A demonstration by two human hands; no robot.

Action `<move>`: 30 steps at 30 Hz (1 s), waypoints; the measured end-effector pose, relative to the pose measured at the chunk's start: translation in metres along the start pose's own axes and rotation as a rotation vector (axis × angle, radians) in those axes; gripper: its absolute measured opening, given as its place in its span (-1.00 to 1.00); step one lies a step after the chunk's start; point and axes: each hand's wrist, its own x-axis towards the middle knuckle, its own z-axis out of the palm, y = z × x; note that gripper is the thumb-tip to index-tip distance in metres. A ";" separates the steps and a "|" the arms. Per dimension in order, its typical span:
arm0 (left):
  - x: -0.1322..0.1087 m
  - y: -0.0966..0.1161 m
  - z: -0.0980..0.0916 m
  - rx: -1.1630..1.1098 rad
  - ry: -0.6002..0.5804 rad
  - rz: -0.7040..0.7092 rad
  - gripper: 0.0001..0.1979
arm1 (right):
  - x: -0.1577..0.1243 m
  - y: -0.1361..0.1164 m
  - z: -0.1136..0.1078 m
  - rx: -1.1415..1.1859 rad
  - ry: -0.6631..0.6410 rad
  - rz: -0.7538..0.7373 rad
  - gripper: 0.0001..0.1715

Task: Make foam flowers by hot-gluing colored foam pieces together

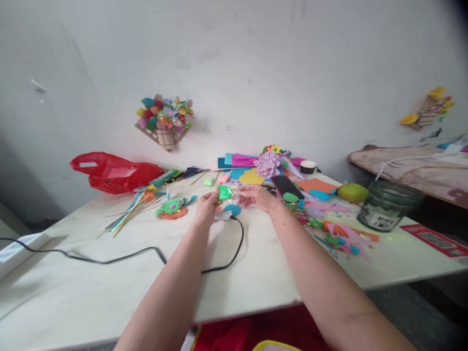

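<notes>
Between my hands, above the table, is a small clear plastic bag with a bright green lump (224, 193) inside. My left hand (207, 205) pinches the bag at its left edge, by the green part. With closed fingers, my right hand (257, 196) grips the see-through end on the right. Just below the bag lie a white device (223, 215) with a black cord and a blue round piece (232, 209). Behind my left hand sit a pale green lump (208, 181) and a pink one (223, 179). A green and orange foam flower (171, 208) lies to the left.
A red plastic bag (113, 173) and thin sticks (127, 213) are on the left. A black cord (109, 262) crosses the table (91, 292). On the right are foam scraps (343, 236), a dark phone (287, 188), a yellow-green fruit (352, 193) and a glass jar (389, 204).
</notes>
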 end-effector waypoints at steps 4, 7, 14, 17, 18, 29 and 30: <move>0.000 0.000 -0.001 -0.013 -0.007 0.006 -0.67 | 0.000 0.001 -0.001 -0.025 -0.008 -0.013 -0.78; -0.001 0.001 -0.001 -0.023 -0.014 0.006 -0.66 | 0.000 0.001 -0.001 -0.041 -0.001 -0.013 -0.75; -0.004 0.004 0.002 -0.023 0.003 -0.002 -0.64 | -0.001 0.000 0.002 -0.063 -0.010 -0.004 -0.74; -0.004 0.004 0.002 -0.012 0.010 0.004 -0.63 | -0.001 0.000 0.001 -0.063 -0.011 -0.001 -0.78; -0.004 0.004 0.002 -0.009 0.008 0.007 -0.63 | 0.000 0.001 0.001 -0.062 -0.009 -0.001 -0.79; -0.005 0.004 0.003 0.010 -0.021 0.004 -0.66 | 0.003 0.003 0.008 -0.093 0.077 0.028 -0.89; -0.005 0.004 0.003 0.013 -0.027 0.000 -0.66 | 0.003 0.003 0.009 -0.093 0.063 0.027 -0.88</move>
